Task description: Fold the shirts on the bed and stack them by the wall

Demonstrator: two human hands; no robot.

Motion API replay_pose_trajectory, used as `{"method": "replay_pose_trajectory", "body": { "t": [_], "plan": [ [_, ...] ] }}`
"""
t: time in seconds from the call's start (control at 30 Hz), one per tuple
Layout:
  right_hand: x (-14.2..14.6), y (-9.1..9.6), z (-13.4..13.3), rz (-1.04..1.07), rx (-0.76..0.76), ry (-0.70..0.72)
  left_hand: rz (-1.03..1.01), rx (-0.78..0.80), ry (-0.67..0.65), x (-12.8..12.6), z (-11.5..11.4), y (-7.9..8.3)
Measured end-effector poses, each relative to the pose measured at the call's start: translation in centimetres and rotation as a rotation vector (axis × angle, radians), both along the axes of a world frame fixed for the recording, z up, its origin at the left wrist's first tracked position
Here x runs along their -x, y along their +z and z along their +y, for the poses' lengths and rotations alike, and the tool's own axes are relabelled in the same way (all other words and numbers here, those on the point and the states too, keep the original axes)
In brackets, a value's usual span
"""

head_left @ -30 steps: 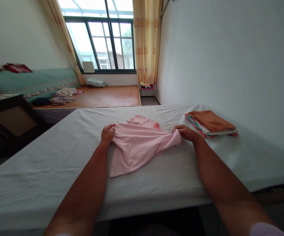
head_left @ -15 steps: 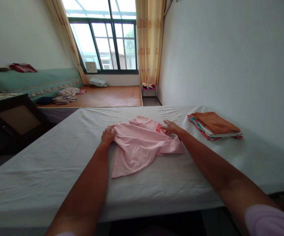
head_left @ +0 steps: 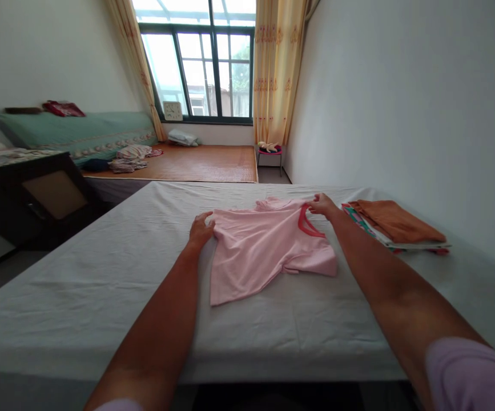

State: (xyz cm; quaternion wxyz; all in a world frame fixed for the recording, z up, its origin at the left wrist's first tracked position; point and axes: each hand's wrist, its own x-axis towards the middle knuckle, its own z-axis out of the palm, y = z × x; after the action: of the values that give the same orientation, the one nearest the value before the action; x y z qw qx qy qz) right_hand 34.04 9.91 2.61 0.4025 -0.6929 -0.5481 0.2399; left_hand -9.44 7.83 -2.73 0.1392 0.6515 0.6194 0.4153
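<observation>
A pink T-shirt [head_left: 260,240] with a red neckband lies on the white sheet, its collar to the right and its hem to the left. My left hand [head_left: 202,227] pinches the shirt's far hem corner between thumb and fingers. At the far side of the collar, my right hand [head_left: 322,205] grips the fabric by the shoulder. The shirt's upper edge is drawn fairly straight between both hands. The far sleeve is bunched behind that edge, and the near sleeve points right toward my right forearm.
A folded stack of clothes [head_left: 397,222], orange on top, sits right on the sheet-covered surface [head_left: 101,297]. To the left stands a dark cabinet [head_left: 37,194]. Beyond is a bed with a brown mat [head_left: 213,160] and crumpled clothes [head_left: 129,162]. A small pink stool [head_left: 270,151] stands by the curtain.
My right hand has closed on the collar's far side and moved right and away. The shirt is now stretched flatter, with its neckline opened into view. The camera view has shifted slightly left.
</observation>
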Motion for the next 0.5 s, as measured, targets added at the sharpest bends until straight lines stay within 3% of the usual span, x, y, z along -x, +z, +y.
{"method": "replay_pose_trajectory", "body": {
  "t": [0.1, 0.17, 0.3, 0.4, 0.5],
  "plan": [
    [-1.6, 0.3, -3.3, 0.068, 0.075, 0.169, -0.136, 0.069, -0.208, -0.9, -1.0, 1.1],
    [-2.5, 0.6, -6.3, 0.055, 0.147, 0.395, -0.185, 0.174, -0.409, -1.9, -2.1, 2.1],
    [-4.9, 0.8, -11.8, -0.038, 0.257, 0.808, -0.067, 0.378, -0.759, -4.1, -4.2, 3.7],
    [-6.2, 0.0, -14.3, -0.173, 0.19, 0.842, 0.156, 0.415, -0.922, -5.5, -5.1, 4.4],
    [-5.6, -1.5, -15.5, -0.3, 0.049, 0.807, 0.349, 0.397, -0.999, -6.3, -5.6, 4.9]
  ]
}}
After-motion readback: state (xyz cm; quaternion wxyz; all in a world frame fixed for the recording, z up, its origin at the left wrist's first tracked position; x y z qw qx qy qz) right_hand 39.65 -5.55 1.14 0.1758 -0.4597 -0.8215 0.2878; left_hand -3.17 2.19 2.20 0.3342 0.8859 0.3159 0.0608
